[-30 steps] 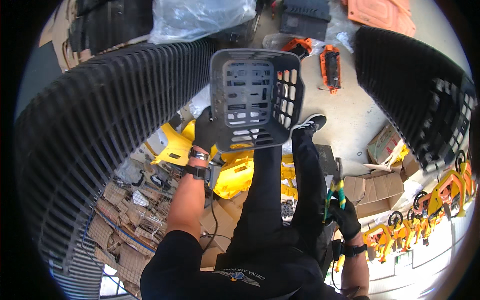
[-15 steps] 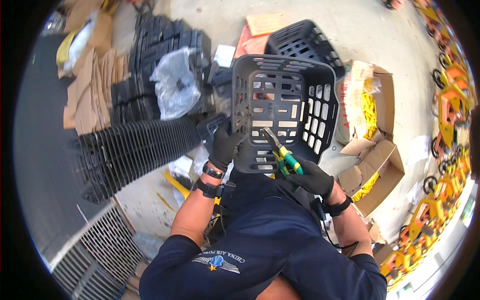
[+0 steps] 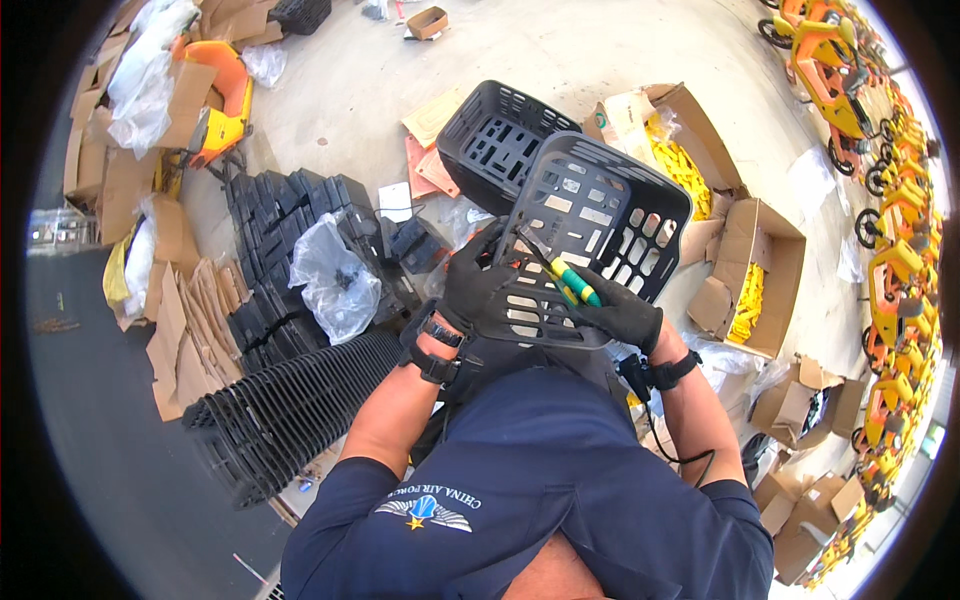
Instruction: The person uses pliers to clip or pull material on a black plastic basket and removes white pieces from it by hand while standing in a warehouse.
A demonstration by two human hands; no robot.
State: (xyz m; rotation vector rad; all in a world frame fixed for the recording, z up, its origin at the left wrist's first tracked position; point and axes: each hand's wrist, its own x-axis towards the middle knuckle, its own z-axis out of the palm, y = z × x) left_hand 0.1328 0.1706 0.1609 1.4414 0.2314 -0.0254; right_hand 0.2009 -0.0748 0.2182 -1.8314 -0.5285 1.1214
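A black plastic basket (image 3: 585, 200) with slotted walls and base is tilted in front of me. At its near left side, my gloved left hand (image 3: 475, 285) is closed on the wall, its fingertips partly hidden. My gloved right hand (image 3: 625, 315) is wrapped round the green and yellow handles of a pair of pliers (image 3: 572, 282). The pliers' jaws point up and left into the basket, near my left fingers. Whether the jaws touch anything is too small to tell. Just beyond stands a second black basket (image 3: 490, 150).
Nested black baskets (image 3: 290, 420) lie in a long stack at the left, below piled black parts (image 3: 265, 250) and a clear plastic bag (image 3: 335, 280). Cardboard boxes (image 3: 765, 230) holding yellow pieces stand at the right. Yellow wheeled frames (image 3: 900, 260) line the far right.
The view has shifted and turned. The held basket has tilted clockwise, its far end swinging right. My left hand has moved closer to the pliers; my right hand keeps them.
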